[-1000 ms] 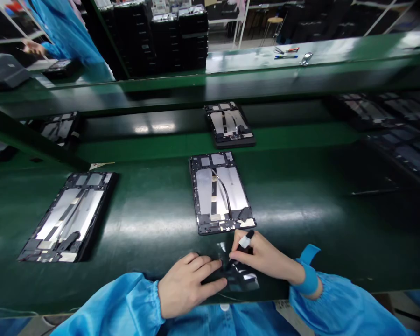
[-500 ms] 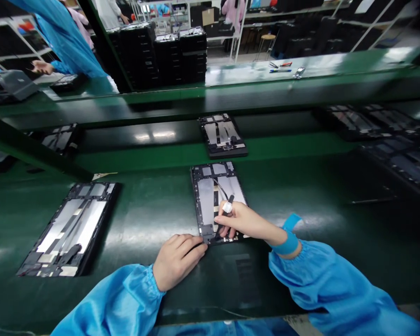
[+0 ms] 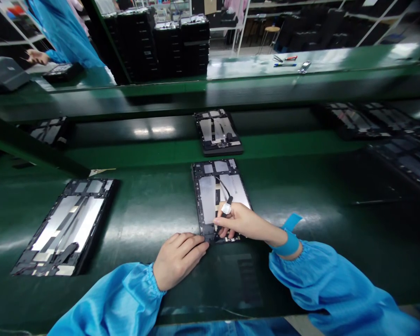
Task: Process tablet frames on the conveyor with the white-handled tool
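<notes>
An opened tablet (image 3: pixel 207 196) lies in front of me, its inner silver plates, ribbon cables and black frame exposed. My left hand (image 3: pixel 179 259) rests with fingers stretched out, fingertips touching the tablet's near left corner. With my right hand (image 3: pixel 241 220) I grip a slim black pen-like tool (image 3: pixel 227 208) with a white band, tilted over the tablet's near end. The tool's tip is hard to make out behind my fingers. A thin dark cable (image 3: pixel 224 185) curves over the tablet toward the tool's upper end. A blue strap circles my right wrist.
Another opened tablet (image 3: pixel 87 199) lies to the left. Beyond mine sits one more tablet (image 3: pixel 222 151); several others (image 3: pixel 357 122) are at the right. A green post (image 3: pixel 38 147) slants across the left. Stacked black trays (image 3: pixel 136 46) and a co-worker's hand (image 3: pixel 38 57) are behind.
The tablets at the left and just beyond mine appear slightly farther left, while the far bench shifts a little right in view. Both hands keep nearly the same places and grips.
</notes>
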`<control>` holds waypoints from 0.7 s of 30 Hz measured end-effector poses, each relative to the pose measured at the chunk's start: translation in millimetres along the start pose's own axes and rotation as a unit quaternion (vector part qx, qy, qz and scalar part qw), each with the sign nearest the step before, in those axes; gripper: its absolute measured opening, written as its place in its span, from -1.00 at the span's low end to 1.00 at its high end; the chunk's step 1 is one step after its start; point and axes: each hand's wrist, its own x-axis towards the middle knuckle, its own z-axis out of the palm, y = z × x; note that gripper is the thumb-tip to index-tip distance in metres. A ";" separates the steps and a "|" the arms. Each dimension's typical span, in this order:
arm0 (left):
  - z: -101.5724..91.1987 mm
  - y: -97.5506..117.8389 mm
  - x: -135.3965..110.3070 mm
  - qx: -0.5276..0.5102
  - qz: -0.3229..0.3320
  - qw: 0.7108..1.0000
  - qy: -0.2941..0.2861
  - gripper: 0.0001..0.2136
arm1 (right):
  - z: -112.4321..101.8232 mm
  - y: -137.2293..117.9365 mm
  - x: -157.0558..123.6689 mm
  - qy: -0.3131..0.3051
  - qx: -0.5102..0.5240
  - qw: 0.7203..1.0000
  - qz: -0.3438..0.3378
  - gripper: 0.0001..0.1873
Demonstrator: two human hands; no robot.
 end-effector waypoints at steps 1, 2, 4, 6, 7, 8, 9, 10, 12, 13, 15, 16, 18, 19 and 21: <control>0.0 0.1 -0.3 0.000 -0.001 1.000 -0.001 -0.84 | 0.2 -0.4 -0.4 0.002 -0.002 1.000 0.000 -0.70; 0.1 0.1 -0.6 0.000 -0.001 1.000 -0.003 -0.84 | 0.4 -0.9 -0.8 0.003 -0.003 1.000 0.000 -0.70; 0.1 0.2 -0.8 0.001 0.000 1.000 -0.003 -0.83 | 0.8 -1.9 -1.3 0.005 -0.004 1.000 0.003 -0.69; 0.2 0.3 -0.6 0.003 0.001 1.000 -0.002 -0.83 | 1.3 -2.6 -1.6 0.007 -0.005 1.000 0.007 -0.68; 0.3 0.4 -0.3 0.004 0.001 1.000 -0.001 -0.84 | 1.6 -2.8 -1.5 0.008 -0.006 1.000 0.007 -0.68; 0.4 0.5 0.0 0.004 0.001 1.000 0.000 -0.84 | 1.8 -2.9 -1.5 0.011 -0.007 1.000 0.008 -0.67; 0.4 0.5 0.3 0.004 0.000 1.000 0.000 -0.84 | 2.0 -2.8 -1.4 0.013 -0.008 1.000 0.008 -0.66; 0.5 0.5 0.5 0.004 0.000 1.000 -0.001 -0.83 | 2.1 -2.8 -1.4 0.014 -0.008 1.000 0.009 -0.66; 0.1 0.5 0.6 0.005 0.000 1.000 0.000 -0.84 | 2.3 -2.8 -1.5 0.017 -0.009 1.000 0.011 -0.65; -0.3 0.6 0.4 0.007 0.000 1.000 -0.001 -0.84 | 2.4 -2.9 -1.6 0.018 -0.009 1.000 0.012 -0.65; -1.8 1.1 -0.2 0.021 0.005 1.000 -0.007 -0.81 | 2.5 -3.5 -1.9 0.018 -0.011 1.000 0.012 -0.65; -2.8 1.6 -0.4 0.035 0.013 0.999 -0.015 -0.78 | 2.7 -3.9 -1.9 0.018 -0.012 1.000 0.011 -0.66; -5.1 2.8 -0.7 0.069 0.031 0.996 -0.037 -0.71 | 3.2 -4.9 -1.8 0.016 -0.014 1.000 0.011 -0.68; -6.1 3.3 -0.6 0.087 0.038 0.994 -0.048 -0.69 | 3.3 -5.3 -1.7 0.016 -0.015 1.000 0.011 -0.70; -7.8 3.6 0.0 0.108 0.043 0.991 -0.061 -0.67 | 2.8 -5.3 -2.5 0.017 -0.015 1.000 0.014 -0.74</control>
